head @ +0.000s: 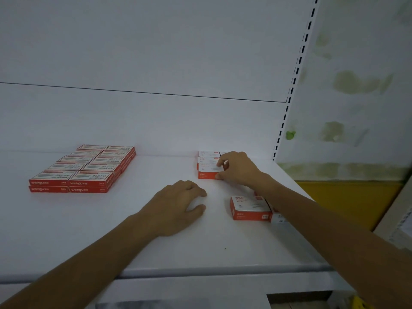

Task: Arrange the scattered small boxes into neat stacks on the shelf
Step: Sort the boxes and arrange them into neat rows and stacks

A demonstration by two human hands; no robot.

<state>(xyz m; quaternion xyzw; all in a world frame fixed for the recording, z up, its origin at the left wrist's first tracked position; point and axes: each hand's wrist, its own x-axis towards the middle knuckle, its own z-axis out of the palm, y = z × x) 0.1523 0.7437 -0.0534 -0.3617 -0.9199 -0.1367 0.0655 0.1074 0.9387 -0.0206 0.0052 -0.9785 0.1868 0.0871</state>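
Observation:
On the white shelf (111, 230), a row of small white-and-red boxes runs back toward the rear panel at the right. My right hand (237, 169) grips the front box of that row (208, 171), thumb on its near right corner and fingers on its top. Closer to me, a loose white-and-red box (249, 208) lies flat by my right forearm, with more boxes partly hidden behind the arm. My left hand (178, 207) rests palm down on the shelf, fingers curled loosely, holding nothing.
A neat block of flat red boxes (82, 169), two layers high, sits at the back left. The slotted upright (292, 90) marks the shelf's right end, with a stained wall beyond. The shelf's front lip (200, 272) runs below my arms.

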